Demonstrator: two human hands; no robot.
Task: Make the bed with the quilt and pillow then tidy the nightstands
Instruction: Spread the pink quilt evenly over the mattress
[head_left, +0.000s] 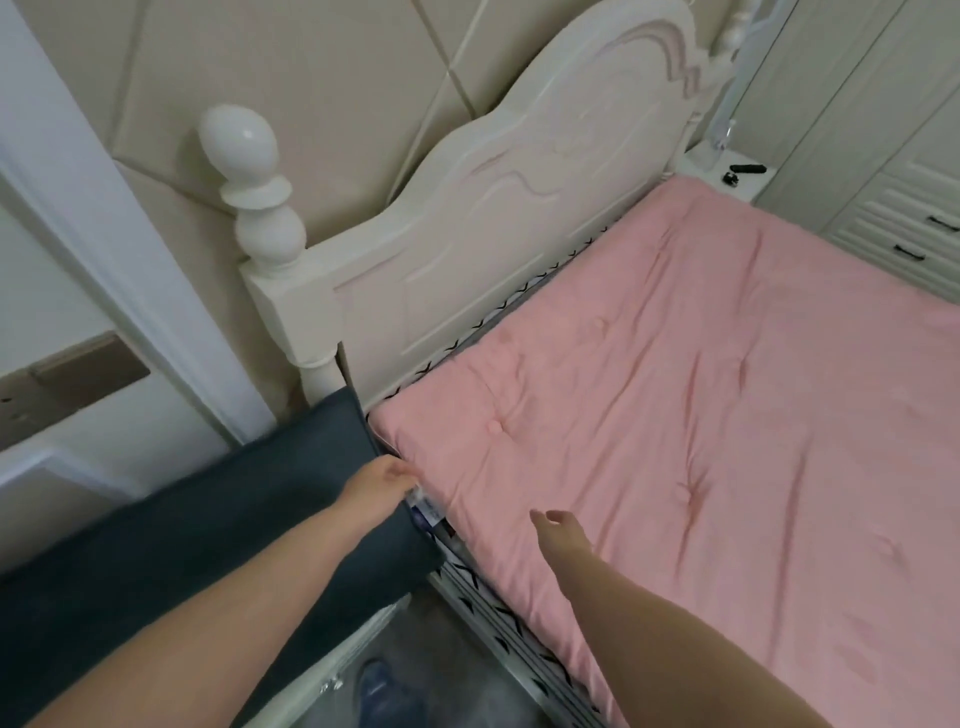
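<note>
**Pink quilt spread, corner being squared**

The pink quilt lies flat across the bed, its near corner just below the headboard. The left hand pinches the quilt's edge beside a dark grey cushion; the right hand hovers with fingers spread. It looks soft, light and floppy, so corners and hems are probably the best places to grip.

Both bare arms reach forward, left hand with fingers curled, right hand loosely spread.
</note>
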